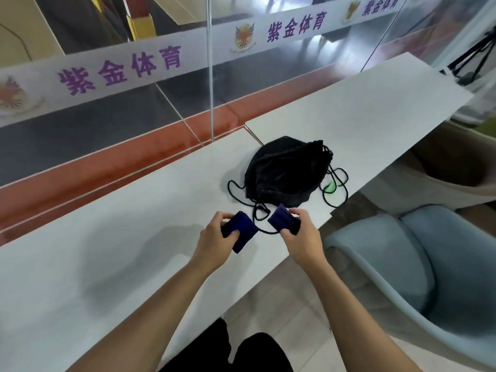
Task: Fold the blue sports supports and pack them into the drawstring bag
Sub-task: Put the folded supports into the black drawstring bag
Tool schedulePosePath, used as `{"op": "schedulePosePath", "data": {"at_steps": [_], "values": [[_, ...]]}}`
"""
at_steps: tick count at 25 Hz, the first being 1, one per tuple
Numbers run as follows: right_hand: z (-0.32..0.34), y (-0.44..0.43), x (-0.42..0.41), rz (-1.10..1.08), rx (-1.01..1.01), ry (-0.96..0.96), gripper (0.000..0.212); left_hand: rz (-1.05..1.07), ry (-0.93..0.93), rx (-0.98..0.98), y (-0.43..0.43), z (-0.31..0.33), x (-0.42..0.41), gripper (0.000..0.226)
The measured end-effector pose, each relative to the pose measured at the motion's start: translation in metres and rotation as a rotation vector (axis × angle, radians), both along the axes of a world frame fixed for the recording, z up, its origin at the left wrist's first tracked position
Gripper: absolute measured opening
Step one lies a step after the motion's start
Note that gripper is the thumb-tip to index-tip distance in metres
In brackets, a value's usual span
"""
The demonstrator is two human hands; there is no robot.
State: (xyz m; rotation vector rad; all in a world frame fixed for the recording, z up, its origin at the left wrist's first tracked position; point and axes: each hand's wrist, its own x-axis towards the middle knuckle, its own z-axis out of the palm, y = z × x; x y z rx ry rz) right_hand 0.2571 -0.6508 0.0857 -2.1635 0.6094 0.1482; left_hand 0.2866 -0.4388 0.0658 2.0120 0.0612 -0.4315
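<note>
1. Left hand (214, 238): fingers closing around a folded blue support (239, 231), wrist angling inward, near the table's (107, 237) front edge.
2. Right hand (300, 237): pinching the second support (284, 220) likewise.
3. Drawstring bag (284, 173): lying beyond, toward the right edge; folding appearing done, packing next, needing its mouth opened.

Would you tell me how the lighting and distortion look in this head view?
Head view: wide-angle bending curves the table edges; soft shadows lie beside the left hand and the drawstring bag; the glass wall carries reflections; the picture is slightly soft overall.
</note>
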Motion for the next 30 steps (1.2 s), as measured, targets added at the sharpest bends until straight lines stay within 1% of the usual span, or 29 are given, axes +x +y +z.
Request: {"op": "schedulePosePath", "data": {"at_steps": [4, 7, 9, 13, 16, 18, 20, 22, 25, 28, 30], "values": [[0.003, -0.049, 0.057, 0.024, -0.052, -0.07, 0.043, -0.005, -0.054, 0.025, -0.046, 0.012, 0.059, 0.034], [-0.01, -0.084, 0.108, 0.109, -0.057, -0.12, 0.046, 0.033, -0.063, 0.035, -0.078, 0.012, 0.1, 0.033], [-0.024, -0.103, 0.142, 0.205, -0.074, -0.127, 0.045, 0.069, -0.054, 0.05, -0.098, 0.006, 0.123, 0.033], [-0.052, -0.131, 0.194, 0.411, -0.107, -0.029, 0.043, 0.203, -0.02, 0.079, -0.136, -0.008, 0.147, 0.035], [-0.075, -0.144, 0.214, 0.53, -0.136, 0.034, 0.041, 0.235, 0.001, 0.089, -0.166, -0.017, 0.161, 0.035], [-0.092, -0.148, 0.219, 0.625, -0.181, 0.065, 0.036, 0.196, 0.0, 0.112, -0.185, -0.029, 0.178, 0.036], [-0.106, -0.151, 0.223, 0.673, -0.18, 0.104, 0.03, 0.141, 0.028, 0.135, -0.197, -0.045, 0.198, 0.037], [-0.114, -0.155, 0.225, 0.716, -0.156, 0.133, 0.035, 0.103, 0.076, 0.185, -0.198, -0.06, 0.215, 0.037], [-0.12, -0.162, 0.229, 0.825, -0.197, 0.167, 0.044, 0.046, 0.102, 0.279, -0.19, -0.079, 0.231, 0.04], [-0.125, -0.167, 0.231, 0.869, -0.136, 0.151, 0.043, -0.018, 0.072, 0.367, -0.189, -0.089, 0.24, 0.044], [-0.126, -0.17, 0.234, 0.902, -0.141, 0.188, 0.042, -0.063, 0.078, 0.403, -0.19, -0.094, 0.243, 0.045]]}}
